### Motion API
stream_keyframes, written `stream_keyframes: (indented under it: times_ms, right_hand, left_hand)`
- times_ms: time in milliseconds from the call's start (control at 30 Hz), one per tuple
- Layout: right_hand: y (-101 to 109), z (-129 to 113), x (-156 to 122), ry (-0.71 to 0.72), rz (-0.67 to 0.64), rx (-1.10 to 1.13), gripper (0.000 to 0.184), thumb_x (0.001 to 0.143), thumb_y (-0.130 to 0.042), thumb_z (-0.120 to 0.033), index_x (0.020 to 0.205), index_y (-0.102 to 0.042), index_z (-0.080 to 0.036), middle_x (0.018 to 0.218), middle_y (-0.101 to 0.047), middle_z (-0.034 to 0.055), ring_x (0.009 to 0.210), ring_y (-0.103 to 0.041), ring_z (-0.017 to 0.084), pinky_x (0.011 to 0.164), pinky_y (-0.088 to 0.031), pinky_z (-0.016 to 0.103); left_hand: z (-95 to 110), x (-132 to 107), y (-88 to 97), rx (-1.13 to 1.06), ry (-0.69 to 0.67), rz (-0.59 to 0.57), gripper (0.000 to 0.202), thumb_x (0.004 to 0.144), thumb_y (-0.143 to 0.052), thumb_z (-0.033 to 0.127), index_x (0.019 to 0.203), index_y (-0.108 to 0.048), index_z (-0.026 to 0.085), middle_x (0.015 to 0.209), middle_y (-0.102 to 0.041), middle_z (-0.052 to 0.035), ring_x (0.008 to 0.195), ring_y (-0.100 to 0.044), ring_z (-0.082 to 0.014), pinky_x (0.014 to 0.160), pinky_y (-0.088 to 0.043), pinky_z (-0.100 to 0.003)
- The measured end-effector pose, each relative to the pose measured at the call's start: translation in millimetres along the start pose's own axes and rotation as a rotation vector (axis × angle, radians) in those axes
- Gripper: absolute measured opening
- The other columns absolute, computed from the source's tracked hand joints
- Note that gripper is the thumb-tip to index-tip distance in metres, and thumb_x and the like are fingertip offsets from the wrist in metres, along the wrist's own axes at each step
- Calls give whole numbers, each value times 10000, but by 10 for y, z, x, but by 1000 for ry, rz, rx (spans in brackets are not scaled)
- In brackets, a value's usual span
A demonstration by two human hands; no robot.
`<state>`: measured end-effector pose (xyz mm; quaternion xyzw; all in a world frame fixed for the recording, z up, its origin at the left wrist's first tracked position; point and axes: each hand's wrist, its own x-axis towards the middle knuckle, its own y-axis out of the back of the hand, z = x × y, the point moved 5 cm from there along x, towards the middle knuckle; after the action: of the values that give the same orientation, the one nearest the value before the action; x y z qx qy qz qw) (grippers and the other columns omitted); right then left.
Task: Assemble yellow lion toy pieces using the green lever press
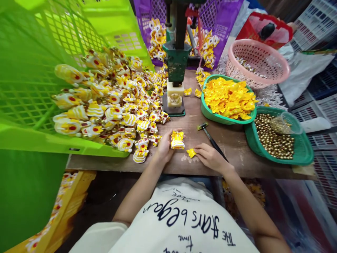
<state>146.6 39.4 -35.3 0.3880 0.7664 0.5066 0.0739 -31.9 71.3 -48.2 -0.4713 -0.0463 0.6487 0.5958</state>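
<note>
My left hand (165, 146) is closed around a small yellow and white plastic figure part (178, 140) with wavy stripes, just above the table's front edge. To its right, my right hand (209, 156) pinches a small yellow plastic piece (191, 153) by its edge, close to the tabletop. The two parts are apart. A small hammer (210, 138) with a black handle lies beyond my right hand. Straight ahead stands a green press (177, 65) above a pale mould block (174, 99). A heap of similar striped figures (113, 109) spreads to the left of my left hand.
A lime-green crate (31, 133) lies tipped at left. Behind the press is a purple crate (226, 24). On the right are a green basket (226, 121) of yellow pieces, another green basket (306, 149) with gold bells and a clear cup (286, 123), and a pink basket (276, 66).
</note>
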Motion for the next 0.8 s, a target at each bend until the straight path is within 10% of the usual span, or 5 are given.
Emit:
stream_keyframes:
  times_ms: [400,800]
  right_hand:
    - [406,-317,32,-165,731,-16,259,877,-604,-65,1089,-632,-212,964,-716,86,900,-691,192,786,-597,353]
    - [245,-166,16,-184,469,382,162,914,-591,-89,1003,-594,-224,1199,-692,88,1099,-656,193,906,-562,383]
  left_hand:
    - [-249,2,-39,133,-86,-142,391,941,-491,378,1204,-640,131,936,-718,-79,803,-673,-169,707,-525,-241]
    - [-381,-224,-351,369,-73,-339,611,856,-584,620,1274,-530,178,1228,-612,-86,1120,-592,-229,940,-471,-314]
